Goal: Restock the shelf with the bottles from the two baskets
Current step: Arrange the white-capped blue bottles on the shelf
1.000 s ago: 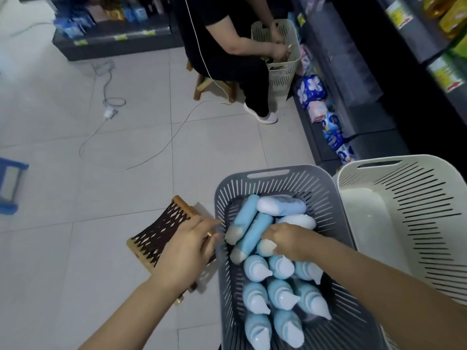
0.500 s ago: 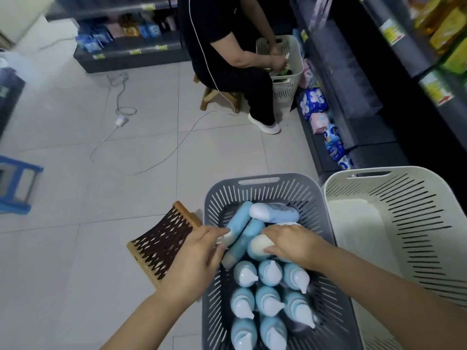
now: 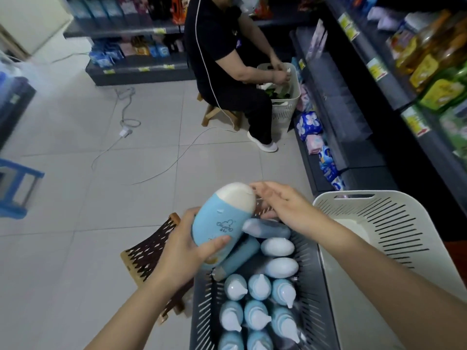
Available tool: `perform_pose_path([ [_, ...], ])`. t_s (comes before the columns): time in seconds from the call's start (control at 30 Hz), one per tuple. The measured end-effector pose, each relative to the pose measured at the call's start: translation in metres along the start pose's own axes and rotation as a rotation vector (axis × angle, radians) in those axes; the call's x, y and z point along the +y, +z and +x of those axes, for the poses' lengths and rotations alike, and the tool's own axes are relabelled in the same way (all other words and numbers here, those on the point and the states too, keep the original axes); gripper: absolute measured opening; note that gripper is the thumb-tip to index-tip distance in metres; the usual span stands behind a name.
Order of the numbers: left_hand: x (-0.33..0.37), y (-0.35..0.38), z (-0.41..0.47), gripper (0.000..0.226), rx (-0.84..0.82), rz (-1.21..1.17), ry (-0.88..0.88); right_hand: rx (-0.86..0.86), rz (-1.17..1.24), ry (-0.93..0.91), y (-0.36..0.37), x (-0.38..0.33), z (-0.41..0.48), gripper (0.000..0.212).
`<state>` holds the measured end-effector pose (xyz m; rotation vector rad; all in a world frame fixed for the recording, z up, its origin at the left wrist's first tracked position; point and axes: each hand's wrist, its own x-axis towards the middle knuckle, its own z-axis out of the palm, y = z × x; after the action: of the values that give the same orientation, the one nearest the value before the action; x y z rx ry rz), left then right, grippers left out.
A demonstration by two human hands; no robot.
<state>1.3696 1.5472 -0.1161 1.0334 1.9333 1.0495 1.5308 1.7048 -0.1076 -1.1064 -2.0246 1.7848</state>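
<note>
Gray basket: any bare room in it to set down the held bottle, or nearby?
Gray basket is crowded: bottles standing near, lying far. Bare: inside the white basket to its right, and floor tiles between the woven stool and the blue stool.

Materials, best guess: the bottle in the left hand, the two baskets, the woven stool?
The held bottle: probably moulded plastic, pale blue body with soft sheen, off-white cap, printed logo. Grey basket and white basket: likely rigid moulded plastic, matte, walls cut with even slots. Stool: light wooden frame; seat looks woven from dark and pale strips, material unclear.
</note>
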Motion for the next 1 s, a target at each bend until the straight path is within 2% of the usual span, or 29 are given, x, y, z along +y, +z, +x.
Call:
perform_pose_path([
  [0.13, -0.029, -0.033, -0.006, 0.050, 0.226, -0.089, -0.127, -0.033, -0.250, -0.014, 0.033, 0.028, 0.019, 0.042],
  [0.33, -0.077, -0.073, -0.023, 0.062, 0.404, -0.192, -0.277, -0.353, -0.878, -0.091, 0.084, 0.077, 0.050, 0.057],
  [0.5, -0.115, -0.074, -0.038, 0.059, 0.439, -0.240, -0.347, -0.580, -1.227, -0.271, 0.103, 0.118, 0.080, 0.034],
  [0.63, -0.132, -0.065, -0.045, 0.068, 0.438, -0.253, -0.396, -0.621, -1.349, -0.280, 0.106, 0.149, 0.102, 0.032],
  [0.77, -0.138, -0.056, -0.046, 0.058, 0.423, -0.282, -0.423, -0.625, -1.412, -0.271, 0.110, 0.157, 0.108, 0.033],
  [0.87, -0.135, -0.052, -0.044, 0.064, 0.421, -0.280, -0.431, -0.626, -1.418, -0.323, 0.110, 0.157, 0.110, 0.032],
  [1.0, -0.126, -0.050, -0.043, 0.055, 0.409, -0.257, -0.414, -0.616, -1.303, -0.310, 0.101, 0.152, 0.106, 0.033],
])
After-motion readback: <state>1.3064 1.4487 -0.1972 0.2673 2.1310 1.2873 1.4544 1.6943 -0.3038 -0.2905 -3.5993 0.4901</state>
